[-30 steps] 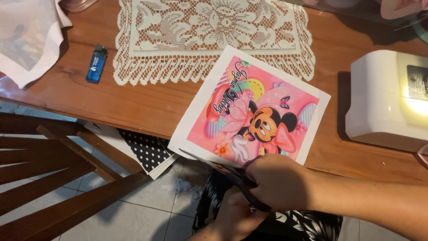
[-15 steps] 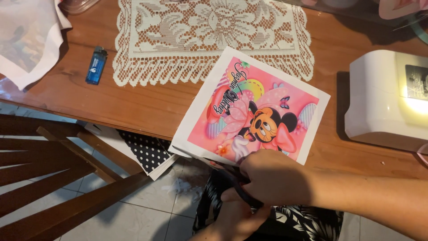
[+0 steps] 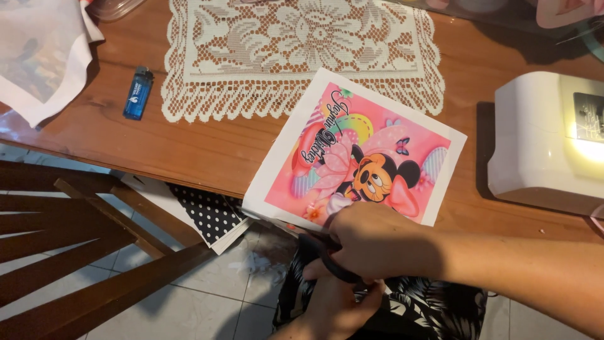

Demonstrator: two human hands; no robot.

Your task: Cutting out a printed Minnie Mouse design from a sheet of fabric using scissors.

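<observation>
A: Where's the pink cartoon print (image 3: 358, 151)?
B: Overhanging the wooden table (image 3: 207, 151) edge. Your right hand (image 3: 377, 242), gripping black scissors (image 3: 330, 261), has crept along its lower border; left hand (image 3: 340, 308) underneath, grip unclear.

brown wooden table (image 3: 207, 151), dark wooden chair (image 3: 69, 220) beside it, pale tiled floor (image 3: 207, 302), warm light

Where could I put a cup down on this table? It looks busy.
Bare wood lies between the doily, the lighter and the table's near edge. A narrower strip runs between the print and the white machine. The near edge is crowded: right hand, scissors, left hand.
</observation>
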